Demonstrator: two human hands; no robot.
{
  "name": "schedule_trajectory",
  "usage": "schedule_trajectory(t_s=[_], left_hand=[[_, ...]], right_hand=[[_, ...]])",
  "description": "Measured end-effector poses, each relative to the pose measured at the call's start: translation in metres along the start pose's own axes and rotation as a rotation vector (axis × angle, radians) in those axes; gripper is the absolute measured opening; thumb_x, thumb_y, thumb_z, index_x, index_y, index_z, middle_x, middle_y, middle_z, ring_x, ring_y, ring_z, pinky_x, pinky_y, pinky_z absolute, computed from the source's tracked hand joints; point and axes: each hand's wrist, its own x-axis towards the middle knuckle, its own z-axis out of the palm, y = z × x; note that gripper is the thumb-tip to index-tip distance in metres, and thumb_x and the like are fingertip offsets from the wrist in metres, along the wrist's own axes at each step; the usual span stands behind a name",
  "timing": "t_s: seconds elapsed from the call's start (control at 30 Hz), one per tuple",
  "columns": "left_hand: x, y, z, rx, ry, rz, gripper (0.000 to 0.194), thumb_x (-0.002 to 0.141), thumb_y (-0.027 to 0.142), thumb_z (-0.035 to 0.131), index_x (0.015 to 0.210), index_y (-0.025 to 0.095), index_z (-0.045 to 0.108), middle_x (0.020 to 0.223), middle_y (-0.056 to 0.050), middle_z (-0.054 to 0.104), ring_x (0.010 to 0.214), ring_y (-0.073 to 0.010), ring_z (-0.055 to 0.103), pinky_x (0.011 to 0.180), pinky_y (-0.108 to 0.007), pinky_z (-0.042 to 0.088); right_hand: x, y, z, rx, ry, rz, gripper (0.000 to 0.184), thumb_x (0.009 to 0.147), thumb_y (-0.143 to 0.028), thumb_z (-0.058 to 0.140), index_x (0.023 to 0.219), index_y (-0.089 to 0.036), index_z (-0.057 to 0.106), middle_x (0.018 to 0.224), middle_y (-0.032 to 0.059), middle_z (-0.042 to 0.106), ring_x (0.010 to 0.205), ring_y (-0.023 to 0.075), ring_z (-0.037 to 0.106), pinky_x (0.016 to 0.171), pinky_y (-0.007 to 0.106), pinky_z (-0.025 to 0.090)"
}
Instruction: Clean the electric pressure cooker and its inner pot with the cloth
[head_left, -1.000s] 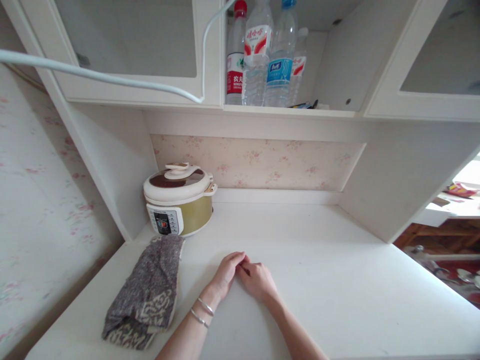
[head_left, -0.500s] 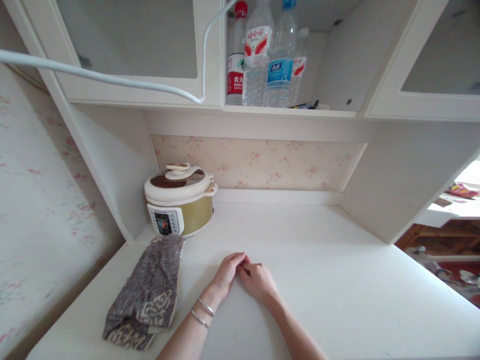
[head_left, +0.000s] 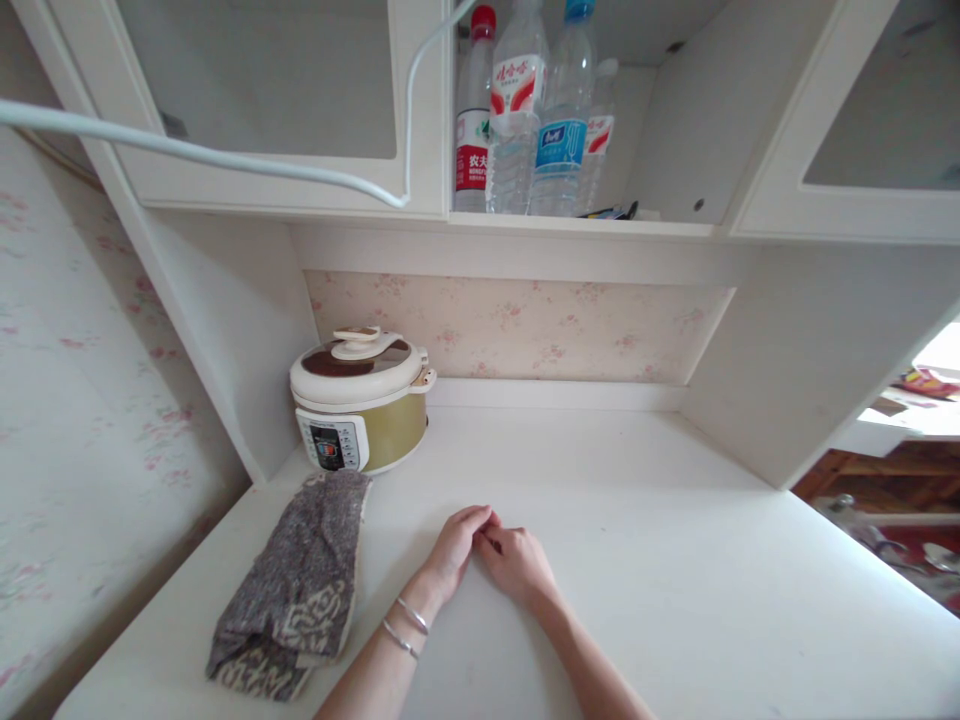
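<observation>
My left hand [head_left: 453, 548] and my right hand [head_left: 519, 563] rest together on the white countertop [head_left: 645, 590], with their curled fingers touching at the tips. Both are closed, and no object shows in either. Two silver bangles [head_left: 406, 628] circle the left wrist. To the left of my left hand lies a folded grey cloth [head_left: 300, 580] with a cream pattern, apart from the hand. Behind that cloth stands an electric pressure cooker [head_left: 394, 430], green and cream, its lid on.
Several plastic bottles [head_left: 561, 150] stand in the open shelf above. A white cable [head_left: 225, 158] crosses in front of the upper cabinet at left. Side panels [head_left: 810, 340] bound the counter, and a flowered wall panel [head_left: 525, 325] closes its back.
</observation>
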Motion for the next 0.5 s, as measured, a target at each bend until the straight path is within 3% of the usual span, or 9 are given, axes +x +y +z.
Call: schedule_trajectory(t_s=[0.5], left_hand=[[-0.0009,-0.0002,0.0008,-0.019,0.005,-0.004,0.031,0.073,0.045,0.063,0.071,0.014,0.065,0.072,-0.004,0.063,0.072,-0.0164,0.054,0.073,-0.027,0.041]], right_hand=[[0.0005,0.0019,0.0031,0.002,0.011,-0.015,0.038,0.094,-0.039,0.038,0.08,-0.026,0.07,0.078,0.0025,0.072,0.067,0.0147,0.065,0.055,0.021,0.03]])
